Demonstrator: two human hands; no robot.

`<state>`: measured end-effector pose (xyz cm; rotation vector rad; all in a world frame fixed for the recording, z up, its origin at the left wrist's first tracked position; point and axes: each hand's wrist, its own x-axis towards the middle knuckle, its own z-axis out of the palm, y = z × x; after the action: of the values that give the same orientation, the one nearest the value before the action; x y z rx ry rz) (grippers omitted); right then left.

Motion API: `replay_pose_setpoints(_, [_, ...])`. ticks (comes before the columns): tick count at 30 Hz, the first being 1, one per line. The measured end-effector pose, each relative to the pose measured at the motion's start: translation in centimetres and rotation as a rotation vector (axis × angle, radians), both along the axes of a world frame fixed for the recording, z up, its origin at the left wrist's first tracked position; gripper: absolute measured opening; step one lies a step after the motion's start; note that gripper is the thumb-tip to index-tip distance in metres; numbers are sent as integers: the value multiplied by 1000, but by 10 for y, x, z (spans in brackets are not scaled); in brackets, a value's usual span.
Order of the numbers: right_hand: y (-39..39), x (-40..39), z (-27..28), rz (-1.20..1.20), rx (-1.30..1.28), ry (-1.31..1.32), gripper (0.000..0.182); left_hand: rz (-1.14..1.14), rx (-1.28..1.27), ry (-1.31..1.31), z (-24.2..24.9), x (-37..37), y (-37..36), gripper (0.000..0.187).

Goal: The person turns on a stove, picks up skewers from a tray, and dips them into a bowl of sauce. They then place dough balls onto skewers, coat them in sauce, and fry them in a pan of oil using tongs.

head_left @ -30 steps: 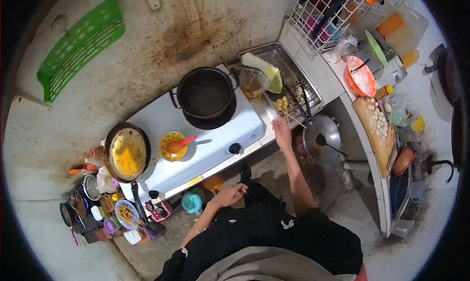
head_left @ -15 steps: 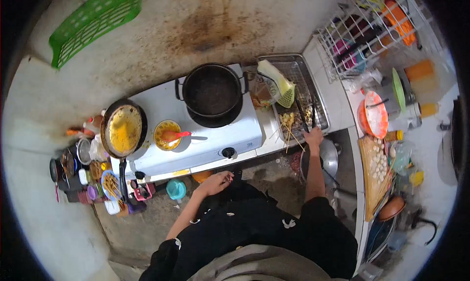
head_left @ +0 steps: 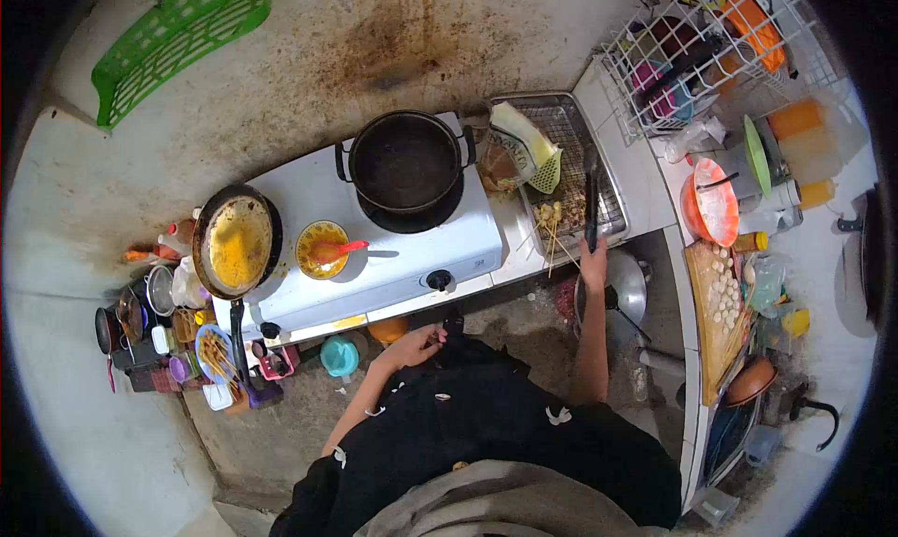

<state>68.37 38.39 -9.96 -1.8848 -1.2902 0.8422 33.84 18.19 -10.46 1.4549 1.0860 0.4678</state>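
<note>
My right hand is wrapped round the near end of black tongs, whose arms lie close together and reach over a metal tray with a wire rack. Left of the tongs, several skewers with small food pieces rest on the tray, their sticks jutting over the front edge. A light green strainer-like piece lies farther back on it. My left hand hovers in front of my dark clothing, fingers loosely bent, with nothing visible in them.
On the white gas stove stand a black two-handled pot, a patterned bowl with a red spoon, and a frying pan with yellow residue. To the right are a wooden board with pale balls and an orange bowl.
The tongs have gone from spread arms to arms close together, pointing more upright. My right hand has shifted slightly left and nearer my body. The left hand barely moved.
</note>
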Motion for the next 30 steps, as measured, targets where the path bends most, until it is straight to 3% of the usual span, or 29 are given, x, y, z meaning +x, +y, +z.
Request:
replay_pose_setpoints(2, [12, 9, -38, -5, -59, -18, 49, -25, 19, -14, 6, 5, 13, 23])
replay_pose_setpoints(6, [38, -20, -11, -55, -23, -144, 50, -121, 53, 57, 22, 17, 40, 25])
replay_pose_setpoints(9, [84, -32, -25, -116, -106, -374, 51, -135, 128, 92, 17, 25, 48, 26])
replay_pose_setpoints(12, [113, -43, -22, -65, -174, -426, 51, -102, 104, 120, 18, 26, 43, 27])
replay_pose_setpoints(15, [134, -51, -18, -51, -304, -413, 51, -44, 44, 103, 15, 23, 30, 27])
replay_pose_setpoints(23, [164, -54, -35, 5, -312, -504, 44, 65, -92, 123, -11, 11, 1, 26])
replay_pose_setpoints(30, [176, -45, -48, -14, -284, -409, 55, 28, -57, 161, -10, 13, 12, 27])
